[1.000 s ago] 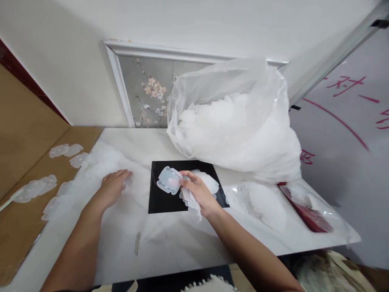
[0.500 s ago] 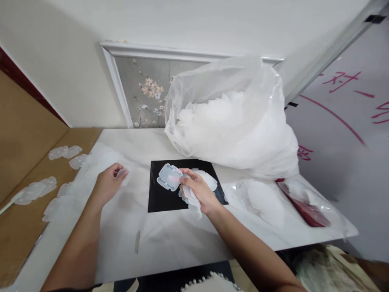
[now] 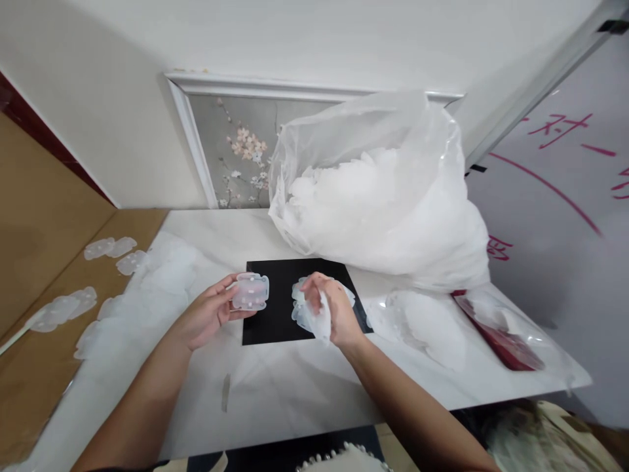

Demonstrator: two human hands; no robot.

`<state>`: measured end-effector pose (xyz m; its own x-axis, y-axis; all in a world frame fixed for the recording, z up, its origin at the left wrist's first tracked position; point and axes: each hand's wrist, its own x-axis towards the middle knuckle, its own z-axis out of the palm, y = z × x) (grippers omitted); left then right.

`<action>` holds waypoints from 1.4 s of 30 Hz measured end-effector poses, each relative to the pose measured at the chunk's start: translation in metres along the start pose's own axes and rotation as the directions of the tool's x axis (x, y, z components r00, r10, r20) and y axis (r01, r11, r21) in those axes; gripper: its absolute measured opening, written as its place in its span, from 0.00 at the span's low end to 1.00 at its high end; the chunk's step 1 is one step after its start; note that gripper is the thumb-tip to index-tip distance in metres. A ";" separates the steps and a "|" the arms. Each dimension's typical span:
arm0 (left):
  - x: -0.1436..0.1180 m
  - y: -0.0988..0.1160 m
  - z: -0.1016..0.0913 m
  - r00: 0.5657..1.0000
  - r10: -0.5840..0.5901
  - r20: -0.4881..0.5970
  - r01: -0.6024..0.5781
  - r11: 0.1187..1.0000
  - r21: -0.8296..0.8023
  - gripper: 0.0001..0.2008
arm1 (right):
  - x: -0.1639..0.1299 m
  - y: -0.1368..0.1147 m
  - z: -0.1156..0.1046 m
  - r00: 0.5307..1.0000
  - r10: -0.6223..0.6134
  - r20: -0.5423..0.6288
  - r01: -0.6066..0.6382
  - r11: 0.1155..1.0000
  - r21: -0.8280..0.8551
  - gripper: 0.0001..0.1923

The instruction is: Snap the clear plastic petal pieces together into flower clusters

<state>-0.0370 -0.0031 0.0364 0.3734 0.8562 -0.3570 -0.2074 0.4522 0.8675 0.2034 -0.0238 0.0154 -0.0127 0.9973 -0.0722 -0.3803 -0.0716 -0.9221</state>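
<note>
Over the left part of a black mat (image 3: 270,328), my left hand (image 3: 209,314) pinches a translucent plastic piece (image 3: 250,293) with notched corners and small white dots. My right hand (image 3: 337,308) is curled around several similar pieces, a stack of plastic sheets (image 3: 320,321) tucked against the palm. Its fingertips point down over more translucent pieces (image 3: 299,298) lying on the mat. Those pieces are partly hidden under the right hand.
A large clear bag (image 3: 393,216) full of white pieces stands behind the mat. Loose pieces (image 3: 167,282) are heaped at the left, some on cardboard (image 3: 46,354). Another pile (image 3: 432,324) lies at the right beside a dark red packet (image 3: 501,337). A whiteboard (image 3: 550,262) leans at the far right.
My left hand has moved right to the mat's edge and now holds a plastic piece. The single piece that stuck out from my right fingertips is gone from there, and those fingers have curled downward.
</note>
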 end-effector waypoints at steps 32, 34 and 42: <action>-0.006 0.025 -0.074 0.809 0.320 -0.493 0.509 0.038 0.860 0.23 | 0.003 0.009 0.009 0.920 0.328 0.213 -0.366 0.915 0.170 0.20; -0.006 0.025 -0.077 0.802 0.348 -0.485 0.515 0.006 0.857 0.20 | 0.003 0.007 0.008 0.910 0.345 0.228 -0.393 0.894 0.214 0.19; 0.001 0.021 -0.083 0.827 0.416 -0.378 0.395 0.047 0.917 0.07 | 0.003 0.003 0.006 0.887 0.365 0.283 -0.437 0.862 0.258 0.21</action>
<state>-0.1165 0.0276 0.0254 -0.1188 0.9907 -0.0656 0.9673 0.1304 0.2175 0.1973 -0.0214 0.0149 -0.4119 0.8630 -0.2926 -0.5607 -0.4931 -0.6651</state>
